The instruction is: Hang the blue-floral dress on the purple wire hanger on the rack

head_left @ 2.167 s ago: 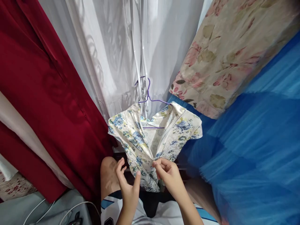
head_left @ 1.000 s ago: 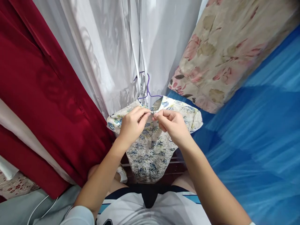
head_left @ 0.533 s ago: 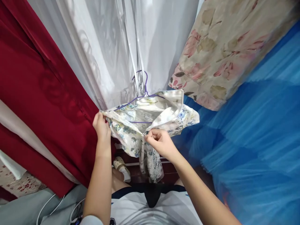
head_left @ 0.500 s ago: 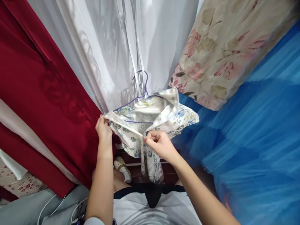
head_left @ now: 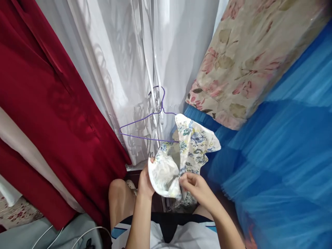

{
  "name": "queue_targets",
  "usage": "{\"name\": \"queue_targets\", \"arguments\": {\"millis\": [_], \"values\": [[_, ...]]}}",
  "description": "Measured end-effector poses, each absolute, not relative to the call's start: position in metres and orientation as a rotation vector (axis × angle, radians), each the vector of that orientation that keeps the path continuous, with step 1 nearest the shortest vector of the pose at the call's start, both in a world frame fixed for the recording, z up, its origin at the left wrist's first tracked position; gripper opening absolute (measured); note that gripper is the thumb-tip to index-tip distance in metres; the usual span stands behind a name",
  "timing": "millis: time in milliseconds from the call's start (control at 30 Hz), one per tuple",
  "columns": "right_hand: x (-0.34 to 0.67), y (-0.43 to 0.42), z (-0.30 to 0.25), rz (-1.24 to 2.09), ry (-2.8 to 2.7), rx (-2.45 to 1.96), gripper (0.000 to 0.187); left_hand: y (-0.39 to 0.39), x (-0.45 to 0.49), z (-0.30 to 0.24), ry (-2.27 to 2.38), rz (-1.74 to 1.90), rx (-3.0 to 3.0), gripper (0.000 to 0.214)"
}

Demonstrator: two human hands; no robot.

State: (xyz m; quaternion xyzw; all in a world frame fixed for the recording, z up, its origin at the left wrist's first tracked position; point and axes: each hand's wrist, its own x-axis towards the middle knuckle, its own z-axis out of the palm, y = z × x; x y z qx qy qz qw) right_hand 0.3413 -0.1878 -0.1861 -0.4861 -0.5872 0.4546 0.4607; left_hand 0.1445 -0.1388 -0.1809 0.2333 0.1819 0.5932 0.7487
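Note:
A white garment with blue and green flowers [head_left: 198, 140] hangs by its right side from a purple hanger [head_left: 140, 120]. The hanger's left arm is bare, and its hook is caught on white straps [head_left: 149, 72]. My left hand [head_left: 145, 181] grips the garment's loose left part, which is folded open to its pale inside; most of its fingers are hidden behind the cloth. Close by on the right, my right hand [head_left: 194, 185] pinches the garment's front edge.
A white curtain [head_left: 111, 69] hangs behind the hanger. Dark red cloth [head_left: 52, 103] lies to the left. On the right hang a beige floral cloth [head_left: 215, 65] and blue tulle [head_left: 285, 155]. White cables [head_left: 89, 230] run over grey fabric at the lower left.
The garment's left side has come off the hanger's left arm. My left hand has moved right and down with it, and my right hand has shifted slightly down and right, still pinching the edge.

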Motion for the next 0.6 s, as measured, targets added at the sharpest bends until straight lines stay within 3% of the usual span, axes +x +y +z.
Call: {"name": "queue_targets", "arguments": {"millis": [33, 133, 167, 367, 533, 600], "values": [[0.338, -0.190, -0.181, 1.051, -1.512, -1.216, 0.019, -0.146, 0.150, -0.173, 0.362, 1.270, 0.573, 0.018], [0.328, -0.198, -0.164, 0.853, -1.600, -1.159, 0.061, -0.163, 0.164, -0.147, 0.339, 1.228, 0.906, 0.021], [0.326, -0.200, -0.161, 0.862, -1.614, -1.112, 0.068, -0.168, 0.170, -0.140, 0.368, 1.202, 1.039, 0.022], [0.333, -0.199, -0.179, 1.085, -1.586, -1.087, 0.042, -0.183, 0.197, -0.130, 0.458, 0.989, 1.468, 0.032], [0.354, -0.191, -0.192, 0.992, -1.261, -1.184, 0.054, -0.182, 0.204, -0.135, 0.514, 1.025, 1.462, 0.030], [0.362, -0.195, -0.190, 1.105, -1.223, -1.193, 0.051, -0.182, 0.205, -0.136, 0.567, 1.085, 1.482, 0.026]]}}
